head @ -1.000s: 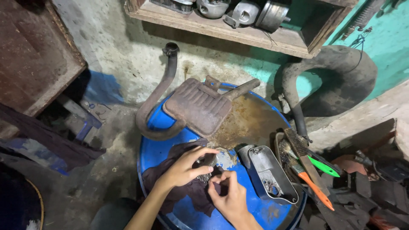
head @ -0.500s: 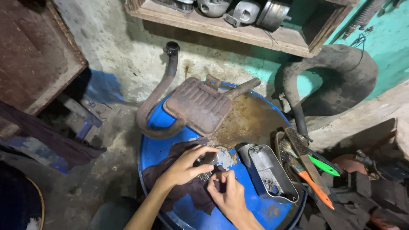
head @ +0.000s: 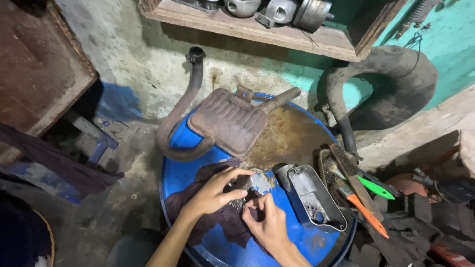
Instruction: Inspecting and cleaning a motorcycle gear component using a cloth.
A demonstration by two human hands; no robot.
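Both hands stay on the small metal part (head: pixel 250 184) over the dark rag (head: pixel 222 217): left hand (head: pixel 215 193) grips it, right hand (head: pixel 267 222) pinches its edge; little has shifted.

Dim workshop scene lit softly from above and the right. The blue drum top (head: pixel 188 168) and teal wall (head: pixel 445 29) show brightest. Deep shadow fills the near left corner and under the far shelf (head: pixel 257 30). Edges bend slightly; focus is sharp, with no glare.
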